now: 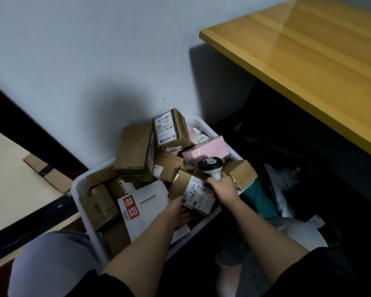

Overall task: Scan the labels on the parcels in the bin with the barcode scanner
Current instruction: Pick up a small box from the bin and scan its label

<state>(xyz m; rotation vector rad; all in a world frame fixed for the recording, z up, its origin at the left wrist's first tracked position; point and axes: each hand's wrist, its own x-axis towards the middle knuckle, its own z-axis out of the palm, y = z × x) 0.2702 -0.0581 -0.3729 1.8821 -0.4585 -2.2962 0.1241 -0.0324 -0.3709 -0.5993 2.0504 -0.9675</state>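
A white plastic bin (77, 189) on the floor by the wall is piled with several cardboard parcels. My left hand (181, 213) grips the near lower end of a brown parcel (182, 185) whose white label (198, 195) faces up. My right hand (224, 189) is closed around the white handle of the barcode scanner (210, 166), whose dark head sits just above the far end of that label. Another labelled box (169, 128) stands tilted at the back of the pile. A white envelope with a red mark (144, 206) lies flat under my left wrist.
A yellow wooden table (308, 61) overhangs on the right, dark underneath. A small brown box (241, 174), a green object (259, 200) and white bags (287, 189) lie right of the bin. Flattened cardboard (49, 174) lies on the floor at left. My knee (51, 264) is bottom left.
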